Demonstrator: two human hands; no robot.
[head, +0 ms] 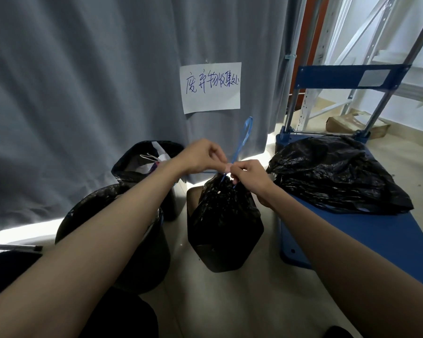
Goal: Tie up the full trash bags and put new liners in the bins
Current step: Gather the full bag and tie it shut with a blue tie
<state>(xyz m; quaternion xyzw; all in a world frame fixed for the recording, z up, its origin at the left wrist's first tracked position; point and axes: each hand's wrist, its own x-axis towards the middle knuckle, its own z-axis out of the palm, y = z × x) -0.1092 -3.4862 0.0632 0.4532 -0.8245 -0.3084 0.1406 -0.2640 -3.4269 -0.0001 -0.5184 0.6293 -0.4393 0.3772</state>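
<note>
Both forearms reach forward to meet above the black bag (224, 220). Left hand (200, 156) and right hand (248, 175) pinch the blue drawstring (241, 140) at its neck; the loop rises upright beyond them, equally near both.

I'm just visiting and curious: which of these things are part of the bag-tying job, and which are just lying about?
Part of the job:
- black trash bag on the floor
- blue drawstring, pinched by left hand and right hand
- two lined bins
- tied bag on the blue cart

Just lying about:
- paper sign
- grey curtain
- cardboard box
</note>
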